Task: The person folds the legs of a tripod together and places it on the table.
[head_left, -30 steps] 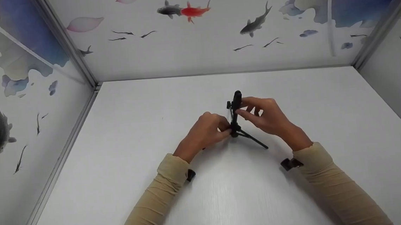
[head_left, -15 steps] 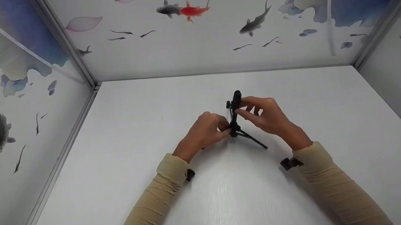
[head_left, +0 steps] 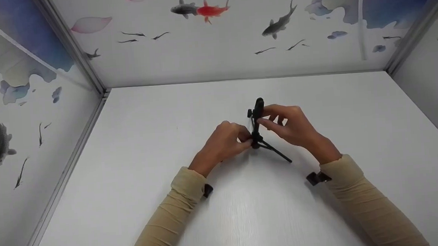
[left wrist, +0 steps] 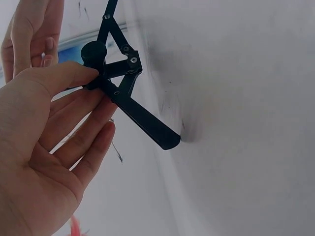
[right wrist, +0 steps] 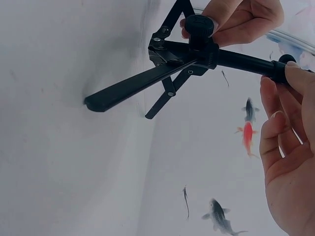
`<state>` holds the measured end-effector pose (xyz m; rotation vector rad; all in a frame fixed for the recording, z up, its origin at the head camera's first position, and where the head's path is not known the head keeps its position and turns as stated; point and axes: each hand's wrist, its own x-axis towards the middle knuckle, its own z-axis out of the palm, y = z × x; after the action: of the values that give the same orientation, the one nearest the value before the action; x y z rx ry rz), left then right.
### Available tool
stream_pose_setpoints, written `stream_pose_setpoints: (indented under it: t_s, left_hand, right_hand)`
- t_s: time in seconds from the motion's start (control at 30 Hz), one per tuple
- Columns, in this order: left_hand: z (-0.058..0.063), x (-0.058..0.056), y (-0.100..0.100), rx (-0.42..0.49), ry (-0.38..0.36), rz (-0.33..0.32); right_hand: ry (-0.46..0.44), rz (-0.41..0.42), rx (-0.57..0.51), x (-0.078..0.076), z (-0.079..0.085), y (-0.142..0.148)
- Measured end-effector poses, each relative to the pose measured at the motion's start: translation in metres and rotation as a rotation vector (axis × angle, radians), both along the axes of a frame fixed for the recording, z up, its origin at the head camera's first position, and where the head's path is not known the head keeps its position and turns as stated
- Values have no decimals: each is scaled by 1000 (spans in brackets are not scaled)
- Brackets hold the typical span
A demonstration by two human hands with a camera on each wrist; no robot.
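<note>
A small black tripod [head_left: 259, 108] stands on the white table with its legs spread. My left hand [head_left: 226, 140] is at the low hub, where thumb and fingers pinch a round ridged knob [right wrist: 199, 27] on its side. Higher up, my right hand [head_left: 290, 127] holds the upper part of the post between thumb and fingertips. The right wrist view shows the centre post [right wrist: 243, 62] running from the hub up to that grip. One flat leg [left wrist: 147, 123] reaches down to the table in the left wrist view. My left hand partly hides another leg in the head view.
The white tabletop [head_left: 225, 215] is bounded by a back wall [head_left: 214, 61] and side walls printed with fish. Grey metal rails [head_left: 61, 180] run along the left edge. Black wrist cameras [head_left: 317, 178] stick out from both sleeves.
</note>
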<state>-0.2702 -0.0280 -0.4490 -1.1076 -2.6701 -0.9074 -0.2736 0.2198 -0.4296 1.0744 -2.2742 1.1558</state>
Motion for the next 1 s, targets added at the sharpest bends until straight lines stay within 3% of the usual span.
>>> stream_pose_setpoints:
  t_s: [0.27,1.0]
  left_hand:
    - [2,1,-1,63,29,0]
    - [4,3,-1,85,38,-6]
  right_hand:
    - [1,-5,3,1,0,0]
    - [-31,-22,11,2,1,1]
